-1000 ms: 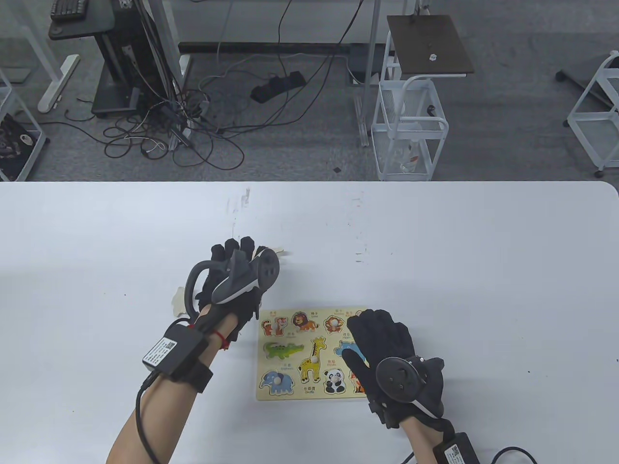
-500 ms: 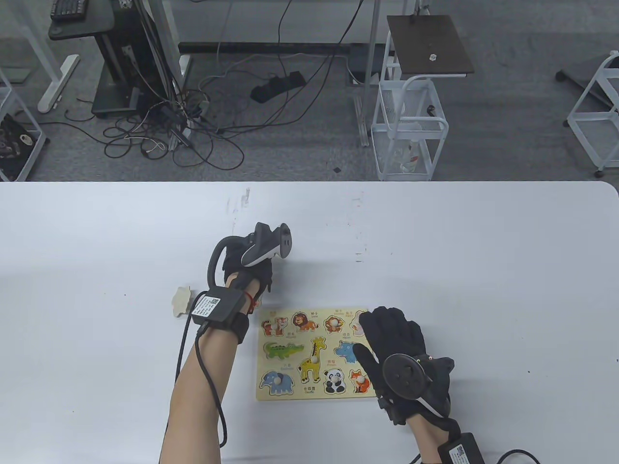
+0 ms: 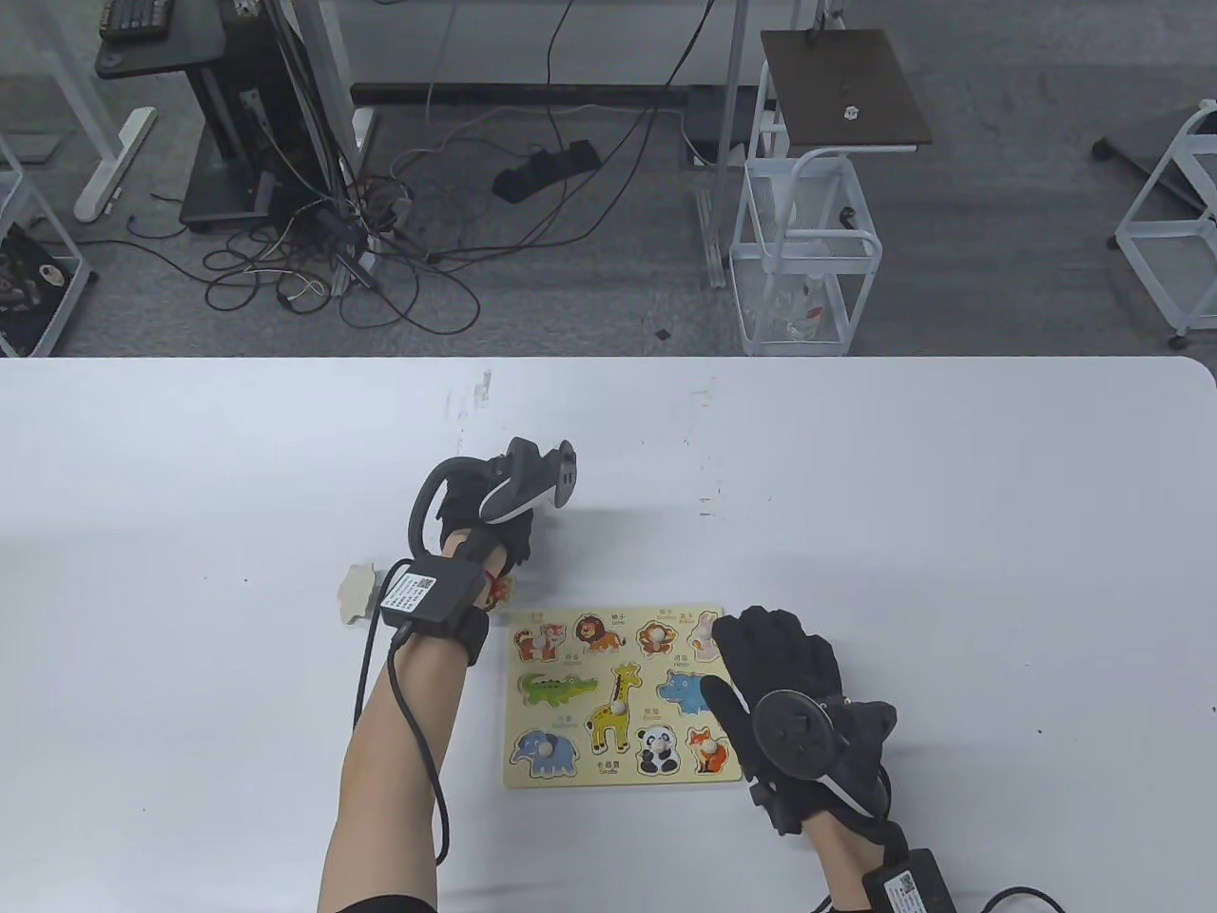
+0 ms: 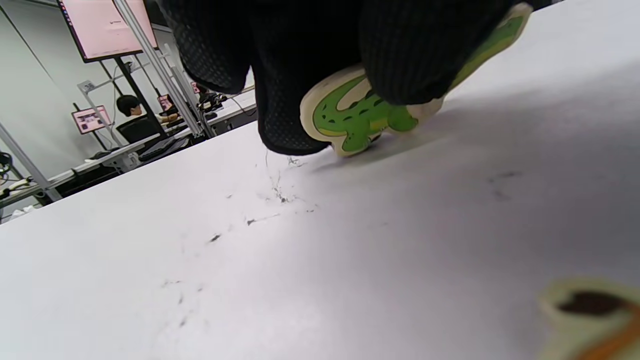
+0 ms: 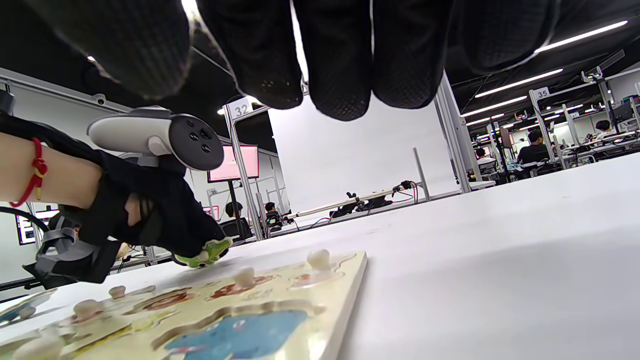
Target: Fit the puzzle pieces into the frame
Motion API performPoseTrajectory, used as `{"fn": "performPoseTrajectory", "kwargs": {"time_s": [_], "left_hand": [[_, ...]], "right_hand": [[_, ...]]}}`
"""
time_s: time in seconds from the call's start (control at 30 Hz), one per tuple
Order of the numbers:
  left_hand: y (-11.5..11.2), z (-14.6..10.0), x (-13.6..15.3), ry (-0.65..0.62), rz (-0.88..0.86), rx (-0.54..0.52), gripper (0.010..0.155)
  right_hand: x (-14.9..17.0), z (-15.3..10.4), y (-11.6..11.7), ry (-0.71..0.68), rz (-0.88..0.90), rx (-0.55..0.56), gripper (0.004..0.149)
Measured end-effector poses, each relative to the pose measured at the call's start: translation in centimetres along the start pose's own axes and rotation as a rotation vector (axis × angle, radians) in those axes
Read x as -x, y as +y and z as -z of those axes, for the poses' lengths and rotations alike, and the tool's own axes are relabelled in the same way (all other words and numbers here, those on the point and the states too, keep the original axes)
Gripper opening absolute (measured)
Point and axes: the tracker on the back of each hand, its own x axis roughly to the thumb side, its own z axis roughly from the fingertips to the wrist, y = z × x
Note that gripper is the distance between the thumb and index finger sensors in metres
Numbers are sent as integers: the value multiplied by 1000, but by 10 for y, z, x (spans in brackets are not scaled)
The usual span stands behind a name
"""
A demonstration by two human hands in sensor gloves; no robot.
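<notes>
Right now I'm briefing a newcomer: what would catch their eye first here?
The colourful animal puzzle board near the table's front edge, with the right hand resting on its right end. Behind the board, the left hand grips a green crocodile piece.

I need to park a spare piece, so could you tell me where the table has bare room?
Bare table lies right of the puzzle frame, beyond the right hand. It is crowded left of the frame: the left hand holds the green crocodile piece, and a loose pale piece lies beside that wrist.
</notes>
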Motion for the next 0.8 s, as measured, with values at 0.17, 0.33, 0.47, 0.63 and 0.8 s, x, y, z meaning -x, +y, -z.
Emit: {"fn": "performPoseTrajectory", "kwargs": {"time_s": [0.17,0.33,0.47,0.63,0.8], "left_hand": [[25,-30,11,-85,-17,-77,46],[63,-84,22,-171,-136,-155,46],[82,-141,23,-270,-269,-248,45],[79,-204,16,-362,-425,-358,44],[59,-244,-4,-429,-550,-381,43]], "right_hand": [[-1,0,1,-5,1,-13,65],[-5,-1,1,0,96,-27,65],[-10,-2,-1,-1,196,-28,64],[-20,-4,-3,6,368,-33,65],[-25,-4,-4,44,652,-72,66]]}}
